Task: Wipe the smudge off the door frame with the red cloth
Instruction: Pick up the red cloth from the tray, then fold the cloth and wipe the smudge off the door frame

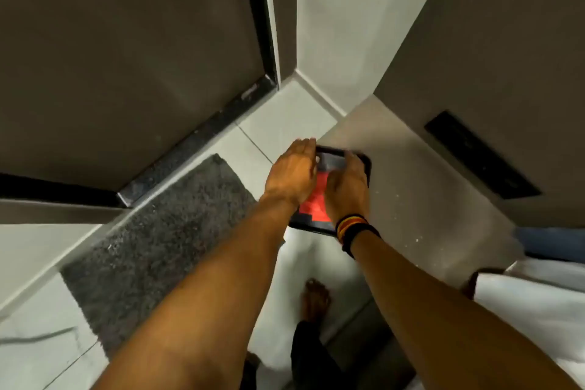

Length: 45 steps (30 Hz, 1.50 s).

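Reaching forward together, two bare hands meet over one dark tray that sits on a pale speckled counter. The left hand lies flat with fingers extended and close together, resting over the tray's left rim. The right hand presses palm-down onto the single red cloth, fingers loosely spread toward the tray's far end; whether any finger pinches the fabric cannot be told through the blur. Only a strip of red shows between the two hands, inside the tray's near half.

One banded wristband — black, with red and yellow stripes — circles the right wrist. One bare foot stands on the pale tiled floor below the counter's edge.

The tray is a rounded rectangle with a raised lip, smooth and slightly glossy; its near end sits at the counter's front edge. Left of it the floor is open, then one shaggy grey mat lies along a polished black stone threshold. Above that stands one flat brown door, bordered on its right by a dark frame strip and a pale wall corner. The smudge is not discernible. One black rectangular plate is set in the brown panel right of the counter — well apart from the hands.
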Each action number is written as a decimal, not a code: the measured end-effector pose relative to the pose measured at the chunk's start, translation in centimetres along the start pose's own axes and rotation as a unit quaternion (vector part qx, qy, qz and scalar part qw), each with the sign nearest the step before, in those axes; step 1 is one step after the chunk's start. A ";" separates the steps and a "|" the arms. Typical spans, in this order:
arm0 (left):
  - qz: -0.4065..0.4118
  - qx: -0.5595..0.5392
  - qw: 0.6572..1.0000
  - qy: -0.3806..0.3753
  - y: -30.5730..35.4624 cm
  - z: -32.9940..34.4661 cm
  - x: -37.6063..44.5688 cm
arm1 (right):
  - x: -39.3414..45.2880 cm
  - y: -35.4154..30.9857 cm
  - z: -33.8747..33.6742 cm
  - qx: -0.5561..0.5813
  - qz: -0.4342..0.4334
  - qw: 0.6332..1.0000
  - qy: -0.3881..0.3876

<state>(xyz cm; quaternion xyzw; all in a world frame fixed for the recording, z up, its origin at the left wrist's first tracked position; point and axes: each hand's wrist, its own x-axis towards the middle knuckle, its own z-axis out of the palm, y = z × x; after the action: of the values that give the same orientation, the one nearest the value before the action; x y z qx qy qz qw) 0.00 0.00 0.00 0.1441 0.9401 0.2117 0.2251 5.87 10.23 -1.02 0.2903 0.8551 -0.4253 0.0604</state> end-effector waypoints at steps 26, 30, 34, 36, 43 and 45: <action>-0.219 -0.401 0.880 0.125 -3.2 6.4 3.7 | 6.6 5.8 3.3 0.267 0.192 0.944 0.011; -0.139 -0.441 0.858 0.224 -2.0 -1.8 2.9 | 5.8 -3.7 -0.7 0.308 0.082 0.948 0.005; -0.028 -0.457 0.836 0.302 -1.3 -14.5 0.8 | 4.2 -16.2 -5.0 0.350 -0.027 0.936 -0.020; 0.024 -0.460 0.821 0.337 -0.6 -21.2 -1.4 | 2.5 -22.5 -7.1 0.368 -0.082 0.926 -0.033; 0.100 -0.427 0.763 0.476 0.2 -42.3 -12.2 | -6.9 -43.6 -12.5 0.382 -0.251 0.887 -0.071; 0.114 -0.403 0.741 0.525 0.0 -48.8 -16.8 | -10.7 -50.1 -13.5 0.378 -0.306 0.871 -0.074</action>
<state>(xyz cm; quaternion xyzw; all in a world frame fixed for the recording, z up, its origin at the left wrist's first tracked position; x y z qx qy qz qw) -9.23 -22.41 45.57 0.0124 0.7128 0.6370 -0.2933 -10.78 -7.74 45.92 -0.0177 0.6680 -0.7335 -0.1240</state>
